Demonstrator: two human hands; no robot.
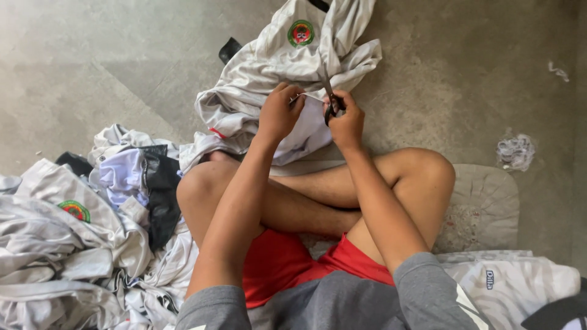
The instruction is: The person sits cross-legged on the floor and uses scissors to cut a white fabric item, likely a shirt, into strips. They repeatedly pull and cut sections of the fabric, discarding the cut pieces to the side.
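I sit cross-legged on the floor with a light grey shirt [287, 67] bearing a round green and red badge spread over my knees. My left hand [279, 112] pinches a fold of the shirt's cloth. My right hand [346, 120] grips small dark scissors [331, 101], whose blades point up at the fabric edge right beside my left fingers. The two hands are almost touching.
A heap of similar grey and white garments [67, 238] lies at my left, with a black piece [161, 189] among them. A grey cushion [486, 205] sits under my right knee. A clump of thread scraps [515, 151] lies on the concrete floor [477, 67] at the right.
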